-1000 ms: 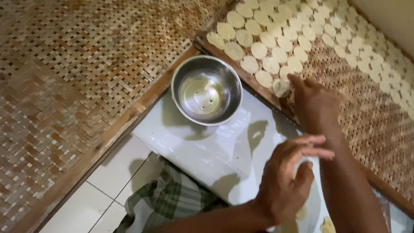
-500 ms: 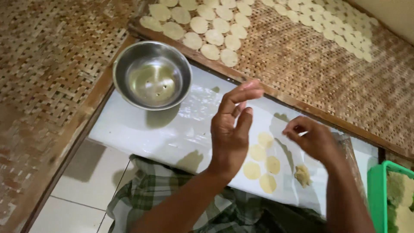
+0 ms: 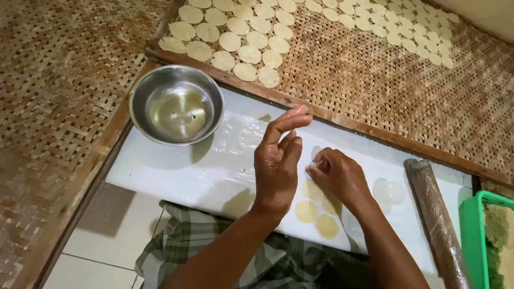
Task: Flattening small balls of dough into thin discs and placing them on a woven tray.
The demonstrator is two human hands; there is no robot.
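Head view, centre frame: my right hand [image 3: 338, 176] pinches at the top pale dough disc [image 3: 310, 190] on the white board [image 3: 176, 171], directly under its fingertips; my left hand [image 3: 278, 160] hovers just left, fingers spread, empty.

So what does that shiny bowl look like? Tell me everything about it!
The bowl is round and looks like shiny silver metal, with a thin rolled rim. It stands upright on the far left end of the white board, its edge close to the wooden frame of the woven mat. Inside it looks nearly empty, with what may be a little clear liquid and a few tiny specks at the bottom. Light reflects off its inside. Neither hand touches it; the left hand is the nearer one.
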